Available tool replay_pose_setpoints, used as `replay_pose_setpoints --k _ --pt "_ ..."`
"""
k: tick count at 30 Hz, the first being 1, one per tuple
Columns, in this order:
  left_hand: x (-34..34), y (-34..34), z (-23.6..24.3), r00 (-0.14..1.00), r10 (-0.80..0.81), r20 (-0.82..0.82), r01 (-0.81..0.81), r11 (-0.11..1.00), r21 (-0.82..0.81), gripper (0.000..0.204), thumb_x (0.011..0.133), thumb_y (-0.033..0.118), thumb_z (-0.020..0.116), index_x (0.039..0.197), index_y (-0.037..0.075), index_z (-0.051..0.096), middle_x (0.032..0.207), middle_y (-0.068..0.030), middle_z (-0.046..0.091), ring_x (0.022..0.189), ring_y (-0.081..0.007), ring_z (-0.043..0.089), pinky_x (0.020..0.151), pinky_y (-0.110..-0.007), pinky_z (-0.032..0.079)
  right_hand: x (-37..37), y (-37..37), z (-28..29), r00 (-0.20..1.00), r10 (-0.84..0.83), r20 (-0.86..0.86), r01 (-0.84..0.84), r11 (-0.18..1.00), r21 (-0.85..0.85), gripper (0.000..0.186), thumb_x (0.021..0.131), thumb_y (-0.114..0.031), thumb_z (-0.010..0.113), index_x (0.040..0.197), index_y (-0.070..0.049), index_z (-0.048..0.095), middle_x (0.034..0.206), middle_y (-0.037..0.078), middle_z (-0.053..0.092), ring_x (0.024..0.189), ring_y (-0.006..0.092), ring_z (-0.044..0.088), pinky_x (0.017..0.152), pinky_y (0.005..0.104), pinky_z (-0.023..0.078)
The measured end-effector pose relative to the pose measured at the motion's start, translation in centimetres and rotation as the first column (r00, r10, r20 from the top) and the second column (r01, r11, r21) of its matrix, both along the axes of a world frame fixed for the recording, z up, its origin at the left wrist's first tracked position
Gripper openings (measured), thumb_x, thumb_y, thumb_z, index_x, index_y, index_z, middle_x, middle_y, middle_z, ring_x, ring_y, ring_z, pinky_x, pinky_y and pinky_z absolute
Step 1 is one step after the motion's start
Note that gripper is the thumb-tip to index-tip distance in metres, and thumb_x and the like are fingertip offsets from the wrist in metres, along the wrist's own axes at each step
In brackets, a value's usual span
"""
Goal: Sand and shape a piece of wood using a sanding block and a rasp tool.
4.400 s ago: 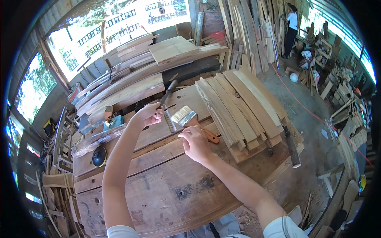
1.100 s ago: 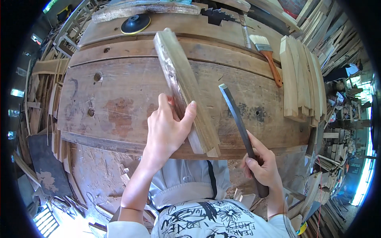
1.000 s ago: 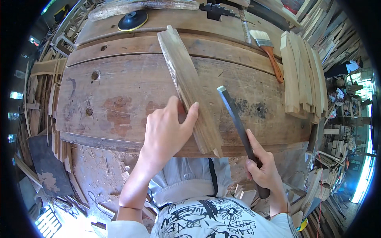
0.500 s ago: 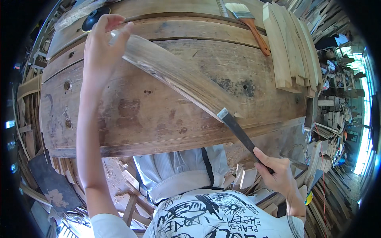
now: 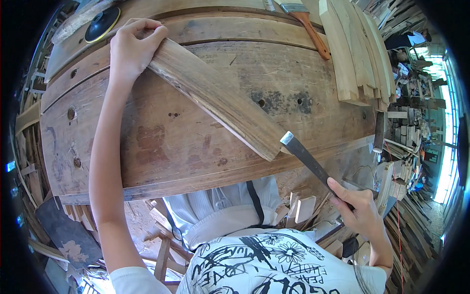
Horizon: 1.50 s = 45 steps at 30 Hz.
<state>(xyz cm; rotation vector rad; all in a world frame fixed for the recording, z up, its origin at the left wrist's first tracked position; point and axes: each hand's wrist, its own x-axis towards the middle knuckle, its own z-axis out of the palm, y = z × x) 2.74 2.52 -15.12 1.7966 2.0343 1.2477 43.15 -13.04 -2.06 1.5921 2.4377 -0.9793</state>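
A brown board with streaked grain lies slantwise on the wooden workbench, its near end by the front edge. My left hand is closed around the board's far left end, thumb on top. In my right hand is a flat chisel, a dark steel bar with a bright squared tip. Its tip is at the board's near right end; whether they touch, I cannot tell. My fingers hide the lower part of the chisel.
A paintbrush with an orange handle lies at the back. Pale wood strips are stacked at the bench's right end. A black round disc lies at the back left. Wood offcuts clutter the floor beyond the front edge.
My left hand has closed on the board's far end, where its fingers were loosely apart before. The chisel and my right hand have moved slightly right and nearer me, off the board's face.
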Motion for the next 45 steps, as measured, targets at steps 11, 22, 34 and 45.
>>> replay_pose_setpoints --k 11,22,34,45 --pt "-0.3 0.4 -0.4 0.999 -0.045 0.018 0.044 0.998 0.046 0.025 0.07 0.025 0.063 0.082 0.004 0.066 0.088 -0.0072 0.064 0.08 -0.0174 0.061 0.077 -0.026 0.044 -0.2 0.2 0.7 0.998 0.048 -0.033 -0.05 0.997 -0.064 0.049 0.073 0.005 0.059 0.121 -0.004 0.051 0.056 0.014 0.05 0.042 0.0221 0.045 0.044 0.0279 0.037" --pt "-0.3 0.1 -0.6 0.998 -0.06 0.022 0.06 0.998 0.032 0.022 0.074 0.022 0.062 0.083 0.002 0.065 0.09 -0.0065 0.063 0.084 -0.0166 0.059 0.08 -0.026 0.043 -2.0 1.4 0.9 0.996 0.09 -0.003 -0.091 0.995 -0.033 0.051 0.073 0.008 0.058 0.122 -0.005 0.05 0.055 0.014 0.05 0.041 0.0202 0.045 0.043 0.0267 0.036" --pt "0.9 -0.6 0.6 0.997 -0.042 0.07 0.043 0.999 -0.019 0.024 0.073 0.02 0.062 0.091 0.004 0.064 0.096 -0.005 0.063 0.088 -0.0159 0.059 0.083 -0.026 0.042 -4.5 3.6 1.0 0.985 0.163 0.048 -0.158 0.983 -0.093 0.055 0.074 0.004 0.058 0.127 -0.007 0.046 0.059 0.014 0.055 0.045 0.0244 0.051 0.047 0.0323 0.042" --pt "2.1 -1.0 2.4 0.993 -0.018 0.12 0.01 0.997 0.071 0.033 0.065 0.012 0.063 0.097 0.006 0.055 0.085 -0.0083 0.059 0.089 -0.0254 0.056 0.079 -0.035 0.044 -8.8 5.3 1.0 0.977 0.194 0.087 -0.189 0.98 -0.062 0.054 0.077 0.004 0.056 0.129 -0.008 0.043 0.058 0.016 0.054 0.045 0.027 0.052 0.047 0.0308 0.043"
